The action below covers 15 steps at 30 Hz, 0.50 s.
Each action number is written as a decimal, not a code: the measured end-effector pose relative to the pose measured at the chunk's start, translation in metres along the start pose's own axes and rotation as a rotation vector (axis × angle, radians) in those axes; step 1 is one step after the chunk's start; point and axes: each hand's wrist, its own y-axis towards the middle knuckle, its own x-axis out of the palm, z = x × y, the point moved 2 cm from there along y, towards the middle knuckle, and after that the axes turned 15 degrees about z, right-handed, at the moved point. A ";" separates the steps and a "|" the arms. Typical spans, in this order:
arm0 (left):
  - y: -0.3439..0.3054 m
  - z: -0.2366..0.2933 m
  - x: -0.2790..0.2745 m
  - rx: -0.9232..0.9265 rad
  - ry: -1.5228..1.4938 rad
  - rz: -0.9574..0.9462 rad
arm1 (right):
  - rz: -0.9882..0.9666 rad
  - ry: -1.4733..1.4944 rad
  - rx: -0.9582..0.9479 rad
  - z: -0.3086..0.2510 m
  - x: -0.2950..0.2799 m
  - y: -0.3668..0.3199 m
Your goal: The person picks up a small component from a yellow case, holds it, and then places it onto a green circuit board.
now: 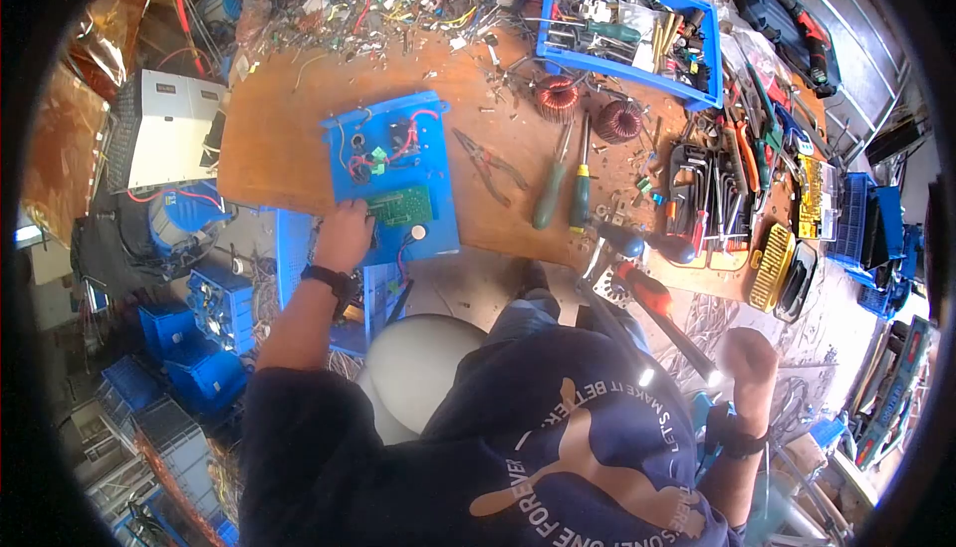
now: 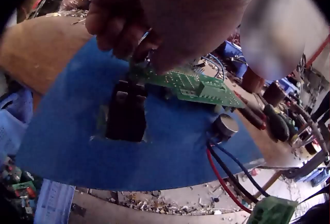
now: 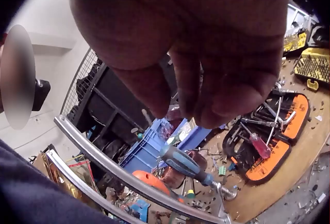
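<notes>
At the upper left of the head view a grey metal box (image 1: 164, 129) sits beside the wooden bench (image 1: 284, 139), with blue crates (image 1: 199, 348) on the floor at the lower left. Just right of these, a blue panel (image 1: 438, 159) lies on the bench's near edge, left of centre in the frame, with red wires across its top. The left hand (image 1: 344, 233) rests on the panel's lower left corner; in the left wrist view its curled fingers (image 2: 111, 28) pinch the edge of the green circuit board (image 1: 400, 207), which lies on the lower half of the panel. Right of the panel lie pliers (image 1: 488, 164), then two green-handled screwdrivers (image 1: 563, 184) side by side, with two copper coils (image 1: 558, 97) above them. A blue tray (image 1: 697, 4) of tools stands at the upper right, and an orange holder of hex keys (image 1: 707, 209) lies below it. At the lower right the right hand (image 1: 749, 356) hangs off the bench, fingers curled into a fist; whether it grips anything I cannot tell
</notes>
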 end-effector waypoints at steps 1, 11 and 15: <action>-0.002 -0.005 0.008 0.014 0.018 -0.002 | 0.001 0.001 0.000 0.000 0.000 0.000; 0.006 -0.006 0.007 0.006 0.063 -0.076 | -0.012 0.021 0.017 0.004 -0.003 0.000; 0.007 -0.007 0.009 -0.017 0.019 -0.060 | -0.018 0.019 0.001 0.010 -0.005 -0.001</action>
